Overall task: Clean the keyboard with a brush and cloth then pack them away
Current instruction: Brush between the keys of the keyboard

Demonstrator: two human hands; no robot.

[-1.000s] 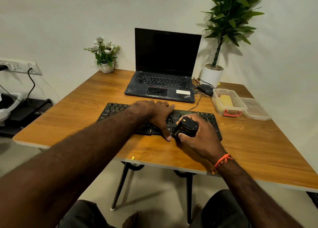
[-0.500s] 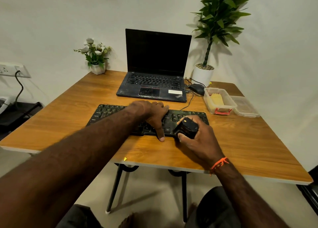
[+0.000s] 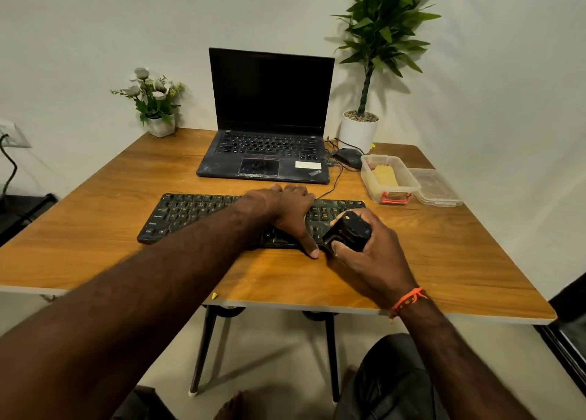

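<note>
right hand (image 3: 371,254): fingers (image 3: 341,249) curled round a black brush (image 3: 347,233), clamped on its body, thumb pressed against the near side. brush tilted, its lower end down at the right front corner of the keyboard (image 3: 196,218); bristles not discernible. orange thread band (image 3: 407,300) round the right wrist.

left hand (image 3: 287,212): laid flat across the middle of the keyboard, fingers straight and slightly apart, reaching over the far rows, thumb (image 3: 309,245) stretched down past the near edge onto the bench (image 3: 459,254). thumb tip just beside the brush and the right hand, contact uncertain.

keyboard: black, lying lengthwise across the wooden bench, near its front edge, with its cable (image 3: 331,188) running back toward the laptop (image 3: 269,128).

further out: laptop open behind the keyboard, screen dark, white sticker on the palm rest. dark mouse (image 3: 348,158) to the right of the laptop. clear plastic box (image 3: 390,178) with a red clasp beside it, something yellow folded inside, perhaps the cloth, cannot tell. clear lid (image 3: 437,188) lying flat just right of the box, touching or nearly so.

back corners: small white pot of white flowers (image 3: 152,102) at the left, tall green plant (image 3: 380,39) in a white pot at the right, against the pale wall. wall socket (image 3: 12,134) at the far left with a dark cord hanging. below the bench: black legs, pale floor, knees in dark fabric.
</note>
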